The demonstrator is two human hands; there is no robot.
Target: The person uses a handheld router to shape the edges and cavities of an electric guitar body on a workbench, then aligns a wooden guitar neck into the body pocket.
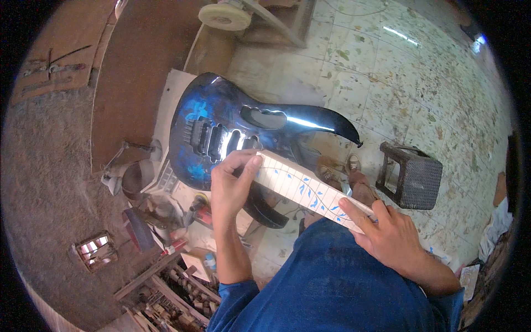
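Glossy blue-black electric guitar body (221, 127) at frame centre, pale neck (307, 191) w/ blue leaf inlays running to lower right, left hand (232, 185) curled around neck near body, right hand (387, 232) fingers spread flat on neck further down, dark stool (410, 175) at right on tiled floor (420, 83).

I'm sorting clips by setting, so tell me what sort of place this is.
Probably a small guitar-making or repair workshop. The left hand and right hand hold a pale inlaid neck against a blue guitar body, a cluttered bench sits alongside, and a buffing wheel stands on the tiled floor.
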